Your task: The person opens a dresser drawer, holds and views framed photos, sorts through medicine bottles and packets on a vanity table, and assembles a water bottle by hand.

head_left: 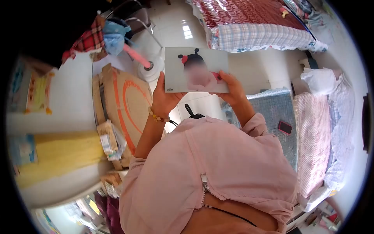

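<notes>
A flat rectangular photo panel (175, 74) is held up in front of me, showing a small child in a dark hat with a red bow and pink clothes. My left hand (166, 93) grips its left side and lower left corner, with a beaded bracelet on the wrist. At the lower right corner my right hand (232, 89) holds the panel, its thumb on the front face. The fingers behind the panel are hidden from view.
A cardboard box (134, 105) leans at the left. Near it are a white round base with a pink pole (136, 56) and a metal-legged chair (146, 27). A covered bed (249, 33) stands ahead. On the right, a phone (285, 127) lies on a glass-like table (272, 109) beside a covered seat (311, 140).
</notes>
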Available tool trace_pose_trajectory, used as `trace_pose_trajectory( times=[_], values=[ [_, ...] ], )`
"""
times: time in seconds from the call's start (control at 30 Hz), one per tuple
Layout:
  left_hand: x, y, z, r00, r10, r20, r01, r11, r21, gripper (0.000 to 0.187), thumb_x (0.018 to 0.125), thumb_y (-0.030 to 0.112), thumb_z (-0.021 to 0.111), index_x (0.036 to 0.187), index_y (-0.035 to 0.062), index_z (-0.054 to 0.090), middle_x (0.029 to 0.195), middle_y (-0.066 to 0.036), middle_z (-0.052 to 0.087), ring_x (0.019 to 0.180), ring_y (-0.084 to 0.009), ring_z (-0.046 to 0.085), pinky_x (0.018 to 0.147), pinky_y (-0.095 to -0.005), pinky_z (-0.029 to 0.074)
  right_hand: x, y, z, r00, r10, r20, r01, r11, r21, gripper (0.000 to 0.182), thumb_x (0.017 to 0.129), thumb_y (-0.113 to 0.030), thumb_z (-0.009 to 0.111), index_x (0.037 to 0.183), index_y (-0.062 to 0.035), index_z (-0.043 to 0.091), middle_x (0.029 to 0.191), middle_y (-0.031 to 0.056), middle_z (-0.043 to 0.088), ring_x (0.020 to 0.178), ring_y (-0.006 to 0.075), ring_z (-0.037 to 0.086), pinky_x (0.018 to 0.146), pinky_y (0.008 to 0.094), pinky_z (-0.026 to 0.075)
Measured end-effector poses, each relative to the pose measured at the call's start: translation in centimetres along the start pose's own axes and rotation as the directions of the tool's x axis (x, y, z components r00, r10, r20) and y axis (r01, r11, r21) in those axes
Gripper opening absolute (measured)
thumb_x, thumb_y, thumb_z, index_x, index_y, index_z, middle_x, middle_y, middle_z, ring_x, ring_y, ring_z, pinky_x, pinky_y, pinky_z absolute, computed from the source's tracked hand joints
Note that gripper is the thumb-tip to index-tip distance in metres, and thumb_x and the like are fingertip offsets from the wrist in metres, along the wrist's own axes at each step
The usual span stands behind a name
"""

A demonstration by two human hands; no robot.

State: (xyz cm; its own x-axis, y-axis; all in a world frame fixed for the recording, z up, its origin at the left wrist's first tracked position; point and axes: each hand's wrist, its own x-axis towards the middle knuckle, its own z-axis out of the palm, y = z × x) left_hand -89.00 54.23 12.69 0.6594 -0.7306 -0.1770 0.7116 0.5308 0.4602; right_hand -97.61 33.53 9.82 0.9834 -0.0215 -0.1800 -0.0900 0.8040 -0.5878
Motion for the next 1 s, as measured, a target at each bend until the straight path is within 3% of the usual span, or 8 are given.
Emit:
trace_pose_trajectory(
  times=[0.07, 0.2, 0.3, 0.43, 0.5, 0.73, 0.9, 1.0],
  values=[
    [4.7, 1.1, -2.5, 0.973, -0.073, 0.221, 0.112, 0.979, -0.172, 0.046, 0.094, 0.042, 0.032, 0.127, 0.0117, 0.043, 0.124, -0.006, 0.049, 0.113, -0.021, 0.047, 0.095, -0.0445, 0.037, 3.1, -0.8, -1.1, 1.0, 0.005, -0.018, -0.004, 0.999, 0.045, 0.037, 0.089, -0.03, 0.05, 0.114, -0.003, 0.049, 0.098, 0.0115, 0.059, 0.076, 0.0228, 0.062, 0.063, 0.0345, 0.053],
    [13.0, 4.6, -4.9, 0.969, -0.13, 0.212, 0.165, 0.973, -0.16, 0.045, 0.095, 0.041, 0.031, 0.126, 0.0122, 0.043, 0.122, -0.005, 0.051, 0.11, -0.0205, 0.048, 0.094, -0.0435, 0.038, 10.7, -2.3, -3.5, 0.997, -0.034, -0.067, 0.036, 0.999, 0.033, 0.039, 0.088, -0.03, 0.05, 0.116, -0.0029, 0.047, 0.099, 0.0115, 0.059, 0.079, 0.0229, 0.062, 0.063, 0.0343, 0.053],
    [18.4, 8.6, -5.3, 0.977, -0.182, 0.11, 0.19, 0.979, -0.067, 0.045, 0.094, 0.042, 0.031, 0.126, 0.0123, 0.043, 0.121, -0.006, 0.052, 0.11, -0.0205, 0.049, 0.093, -0.042, 0.039, 17.0, -4.7, -3.9, 0.998, -0.059, 0.034, 0.058, 0.998, 0.024, 0.044, 0.088, -0.03, 0.052, 0.12, -0.0029, 0.043, 0.105, 0.0119, 0.057, 0.084, 0.0243, 0.062, 0.065, 0.0361, 0.054],
    [26.8, 14.0, -6.4, 0.956, -0.212, 0.202, 0.23, 0.971, -0.069, 0.046, 0.095, 0.043, 0.029, 0.125, 0.0104, 0.043, 0.121, -0.008, 0.051, 0.109, -0.022, 0.049, 0.092, -0.0391, 0.039, 25.1, -8.2, -1.1, 0.976, -0.147, -0.159, 0.145, 0.989, -0.028, 0.041, 0.089, -0.031, 0.05, 0.117, -0.002, 0.046, 0.102, 0.0118, 0.058, 0.081, 0.0231, 0.062, 0.064, 0.0339, 0.053],
    [30.4, 15.8, -6.7, 0.957, -0.251, 0.147, 0.261, 0.964, -0.053, 0.046, 0.095, 0.042, 0.028, 0.125, 0.0092, 0.043, 0.121, -0.008, 0.051, 0.108, -0.0211, 0.05, 0.091, -0.038, 0.04, 27.2, -9.2, -1.2, 0.95, -0.165, -0.265, 0.16, 0.986, -0.04, 0.039, 0.09, -0.032, 0.048, 0.113, -0.0004, 0.049, 0.1, 0.0123, 0.059, 0.078, 0.0226, 0.062, 0.063, 0.0328, 0.052],
    [44.5, 22.3, -7.2, 0.941, -0.275, 0.196, 0.269, 0.961, 0.062, 0.043, 0.097, 0.035, 0.027, 0.124, 0.006, 0.042, 0.119, -0.009, 0.053, 0.107, -0.0209, 0.052, 0.091, -0.0382, 0.042, 41.1, -15.8, -6.0, 0.978, -0.186, -0.098, 0.179, 0.981, -0.076, 0.046, 0.091, -0.037, 0.045, 0.119, -0.0001, 0.044, 0.107, 0.0146, 0.057, 0.091, 0.0246, 0.06, 0.071, 0.0355, 0.053],
    [57.4, 26.1, -8.2, 0.97, -0.217, 0.112, 0.22, 0.975, -0.021, 0.044, 0.096, 0.037, 0.029, 0.126, 0.0059, 0.042, 0.122, -0.009, 0.052, 0.107, -0.0213, 0.052, 0.091, -0.0397, 0.041, 53.8, -22.1, -8.0, 0.923, -0.222, -0.313, 0.236, 0.972, 0.005, 0.055, 0.091, -0.045, 0.041, 0.127, -0.0028, 0.039, 0.118, 0.0141, 0.052, 0.1, 0.0264, 0.056, 0.077, 0.0408, 0.051],
    [65.0, 29.1, -7.9, 0.954, -0.175, 0.243, 0.184, 0.983, -0.017, 0.043, 0.096, 0.037, 0.029, 0.125, 0.0092, 0.044, 0.12, -0.006, 0.053, 0.106, -0.0197, 0.05, 0.092, -0.0382, 0.038, 61.5, -26.2, -9.8, 0.965, -0.234, -0.122, 0.24, 0.97, 0.032, 0.059, 0.091, -0.047, 0.039, 0.13, -0.004, 0.035, 0.123, 0.0155, 0.048, 0.106, 0.0293, 0.052, 0.086, 0.044, 0.047]
  ],
)
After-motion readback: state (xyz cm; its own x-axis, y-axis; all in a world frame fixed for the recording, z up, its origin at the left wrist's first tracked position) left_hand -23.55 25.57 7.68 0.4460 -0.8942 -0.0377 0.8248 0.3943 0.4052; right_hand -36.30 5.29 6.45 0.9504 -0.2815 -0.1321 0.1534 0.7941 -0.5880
